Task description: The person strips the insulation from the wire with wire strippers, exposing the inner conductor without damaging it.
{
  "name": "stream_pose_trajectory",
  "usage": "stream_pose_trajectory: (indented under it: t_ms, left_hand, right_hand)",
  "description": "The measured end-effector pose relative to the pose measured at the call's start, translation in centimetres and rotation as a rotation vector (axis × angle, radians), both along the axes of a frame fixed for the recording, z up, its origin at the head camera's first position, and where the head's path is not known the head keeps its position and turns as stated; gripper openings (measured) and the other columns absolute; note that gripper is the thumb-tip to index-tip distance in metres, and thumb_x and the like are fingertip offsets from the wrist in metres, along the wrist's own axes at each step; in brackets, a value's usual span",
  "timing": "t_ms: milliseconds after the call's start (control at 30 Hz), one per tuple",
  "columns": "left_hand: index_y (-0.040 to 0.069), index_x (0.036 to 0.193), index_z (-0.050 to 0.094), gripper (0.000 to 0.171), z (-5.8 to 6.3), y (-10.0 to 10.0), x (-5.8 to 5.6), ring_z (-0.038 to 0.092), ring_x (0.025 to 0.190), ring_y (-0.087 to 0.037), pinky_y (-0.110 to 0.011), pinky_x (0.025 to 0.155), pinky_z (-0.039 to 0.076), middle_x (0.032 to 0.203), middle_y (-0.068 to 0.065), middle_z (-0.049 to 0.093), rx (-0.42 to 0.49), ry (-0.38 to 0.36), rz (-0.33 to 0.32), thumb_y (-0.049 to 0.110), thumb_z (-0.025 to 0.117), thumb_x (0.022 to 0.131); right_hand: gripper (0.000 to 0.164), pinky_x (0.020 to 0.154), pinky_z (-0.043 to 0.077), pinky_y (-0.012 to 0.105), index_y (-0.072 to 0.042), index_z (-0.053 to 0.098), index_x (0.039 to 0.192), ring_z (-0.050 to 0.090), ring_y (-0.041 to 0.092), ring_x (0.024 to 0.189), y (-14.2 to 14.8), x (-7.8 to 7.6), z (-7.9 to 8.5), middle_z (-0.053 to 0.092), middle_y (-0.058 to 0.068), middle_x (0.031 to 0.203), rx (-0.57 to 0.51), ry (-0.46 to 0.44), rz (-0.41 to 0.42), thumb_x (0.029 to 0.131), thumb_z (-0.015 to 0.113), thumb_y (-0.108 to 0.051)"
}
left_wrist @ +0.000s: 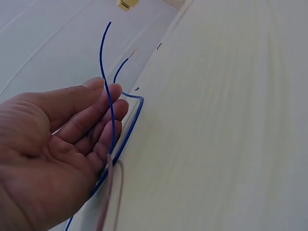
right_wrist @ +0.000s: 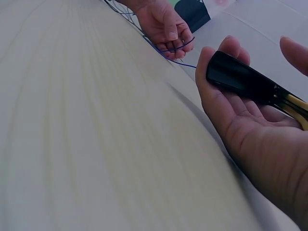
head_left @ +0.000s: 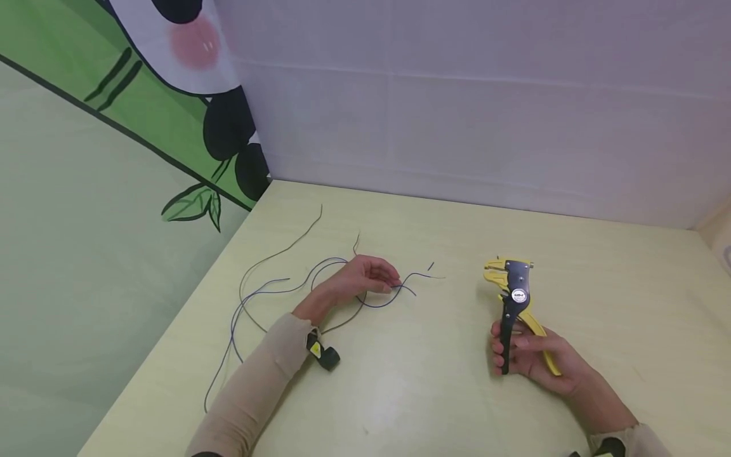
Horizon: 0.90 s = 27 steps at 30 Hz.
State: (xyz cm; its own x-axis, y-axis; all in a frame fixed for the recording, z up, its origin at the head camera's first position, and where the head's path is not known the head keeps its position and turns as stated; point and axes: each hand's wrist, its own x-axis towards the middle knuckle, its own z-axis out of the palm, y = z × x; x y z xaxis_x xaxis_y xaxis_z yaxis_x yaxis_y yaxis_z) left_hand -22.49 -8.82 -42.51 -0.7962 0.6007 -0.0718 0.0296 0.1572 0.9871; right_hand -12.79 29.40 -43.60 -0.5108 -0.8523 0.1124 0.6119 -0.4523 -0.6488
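Note:
My left hand (head_left: 368, 276) is over the wires with its fingers curled. A blue wire (left_wrist: 102, 53) runs between its thumb and fingertips, its loose end pointing up in the left wrist view. Another blue wire (head_left: 411, 275), with a bare end, extends past the fingers. To the right, my right hand (head_left: 533, 358) grips a self-adjusting wire stripper (head_left: 518, 279) with black and yellow handles. The stripper stands roughly upright, its yellow jaws facing left and apart. In the right wrist view the fingers curl around its black handle (right_wrist: 238, 77).
Loops of blue wire (head_left: 233, 324) and a thin brownish wire (head_left: 274, 255) spread over the left of the pale wooden table (head_left: 411, 393). A short blue offcut (head_left: 431, 266) lies beyond the left hand. A light cloth (head_left: 457, 127) hangs behind the table.

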Motion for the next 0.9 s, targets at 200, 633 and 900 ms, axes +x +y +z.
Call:
stream_pose_trajectory:
  t_ms: [200, 633, 900]
  left_hand:
    - [-0.01, 0.117, 0.064, 0.029, -0.04, 0.31, -0.01, 0.07, 0.092, -0.003, -0.023, 0.092, 0.054, 0.114, -0.028, 0.071, -0.069, 0.064, 0.004, -0.007, 0.067, 0.088]
    - [-0.008, 0.111, 0.07, 0.022, 0.2, 0.74, 0.55, 0.063, 0.09, -0.005, -0.02, 0.086, 0.05, 0.105, -0.023, 0.072, -0.085, 0.135, 0.037, -0.002, 0.068, 0.09]
    - [-0.012, 0.107, 0.071, 0.019, 0.44, 0.8, 0.53, 0.067, 0.085, -0.003, -0.022, 0.084, 0.055, 0.105, -0.026, 0.072, -0.025, 0.141, 0.077, -0.002, 0.067, 0.091]
  right_hand:
    - [0.051, 0.103, 0.048, 0.044, 0.0, 0.05, 0.134, 0.064, 0.027, 0.11, 0.04, 0.07, 0.1, 0.064, 0.011, 0.118, 0.014, 0.018, -0.008, 0.098, 0.015, 0.007]
    - [0.052, 0.101, 0.05, 0.044, 0.001, 0.05, 0.132, 0.065, 0.028, 0.109, -0.03, 0.24, 0.33, 0.065, 0.013, 0.117, 0.015, 0.001, -0.009, 0.097, 0.013, 0.009]
    - [0.051, 0.1, 0.051, 0.044, 0.001, 0.051, 0.131, 0.066, 0.029, 0.108, 0.05, 0.2, 0.42, 0.065, 0.013, 0.118, 0.032, -0.009, -0.016, 0.097, 0.014, 0.009]
